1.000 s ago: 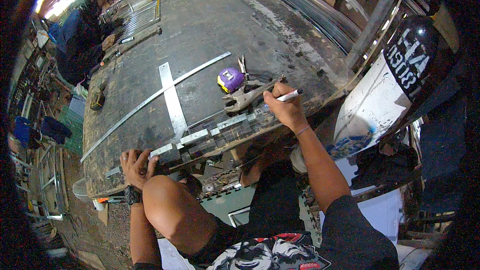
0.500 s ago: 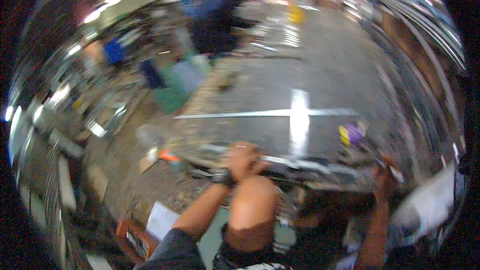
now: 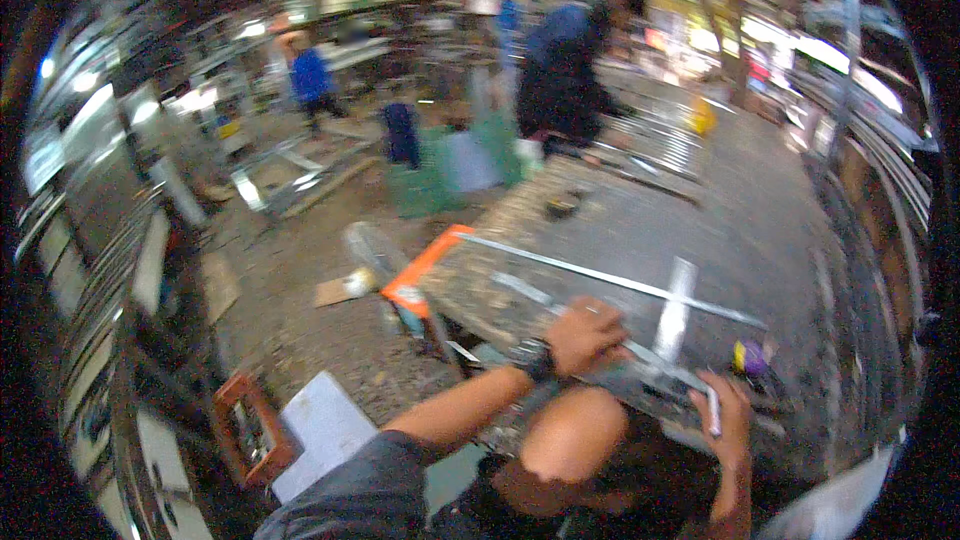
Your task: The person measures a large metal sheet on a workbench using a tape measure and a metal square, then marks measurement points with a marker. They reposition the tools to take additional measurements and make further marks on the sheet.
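Observation:
My left hand [image 3: 585, 335], with a dark watch on its wrist, bends its fingers over a flat silvery metal strip [image 3: 655, 364] along the near edge of the worktable [image 3: 620, 230]. To its right, my right hand [image 3: 728, 410] is closed round a short, pale, stick-like tool [image 3: 714, 414], by the strip's right end; blur hides its exact kind. Beyond my hands a long thin metal bar [image 3: 610, 278] lies across the table, and a wider shiny strip [image 3: 677, 310] points away from me. A purple and yellow roundish thing [image 3: 752, 356] sits near my right hand.
A co-worker in dark clothes [image 3: 560, 70] leans over the table's far left side. An orange piece [image 3: 425, 275] is at the left table corner. A reddish-brown open frame [image 3: 252, 430] and a white board [image 3: 322, 435] are at lower left. Metal lengths [image 3: 850, 170] line the right.
My view has turned left, so the scene sits further right. My right hand, with the pale tool, has come closer to my left hand, which stays on the strip.

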`<state>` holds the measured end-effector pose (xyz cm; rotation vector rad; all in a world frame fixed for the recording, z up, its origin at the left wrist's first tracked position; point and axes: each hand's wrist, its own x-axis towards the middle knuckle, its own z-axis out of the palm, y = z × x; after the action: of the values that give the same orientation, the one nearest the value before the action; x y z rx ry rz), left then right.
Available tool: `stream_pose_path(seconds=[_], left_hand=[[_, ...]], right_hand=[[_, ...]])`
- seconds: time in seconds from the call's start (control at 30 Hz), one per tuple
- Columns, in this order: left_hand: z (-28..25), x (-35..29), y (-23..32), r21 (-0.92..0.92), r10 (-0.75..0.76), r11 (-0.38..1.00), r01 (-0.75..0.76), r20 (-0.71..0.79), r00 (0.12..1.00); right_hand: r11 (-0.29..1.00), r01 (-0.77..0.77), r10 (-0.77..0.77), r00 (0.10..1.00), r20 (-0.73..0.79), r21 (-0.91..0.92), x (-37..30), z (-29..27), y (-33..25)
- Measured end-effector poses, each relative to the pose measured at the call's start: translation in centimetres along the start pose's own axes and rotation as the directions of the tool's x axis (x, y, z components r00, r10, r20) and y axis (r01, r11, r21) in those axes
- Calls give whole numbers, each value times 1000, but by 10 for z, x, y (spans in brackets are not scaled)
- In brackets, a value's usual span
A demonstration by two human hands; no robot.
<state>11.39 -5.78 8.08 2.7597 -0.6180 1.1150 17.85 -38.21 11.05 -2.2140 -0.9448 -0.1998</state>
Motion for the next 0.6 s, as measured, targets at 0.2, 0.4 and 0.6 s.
stream_pose_path(seconds=[0.2, 0.4, 0.6], left_hand=[[-39, 46, 26, 65, -17, 998, 20, -54, 998], [-86, 70, 106, -276, -314, 918, 283, -75, 946], [-64, 58, 155, -351, -164, 903, 248, 252, 954]], right_hand=[[985, 153, -166, 965, -202, -81, -13, -22, 20], [953, -96, -87, 823, -562, -288, -1, -72, 83], [736, -497, 65, 728, -683, -459, 40, -104, 182]])
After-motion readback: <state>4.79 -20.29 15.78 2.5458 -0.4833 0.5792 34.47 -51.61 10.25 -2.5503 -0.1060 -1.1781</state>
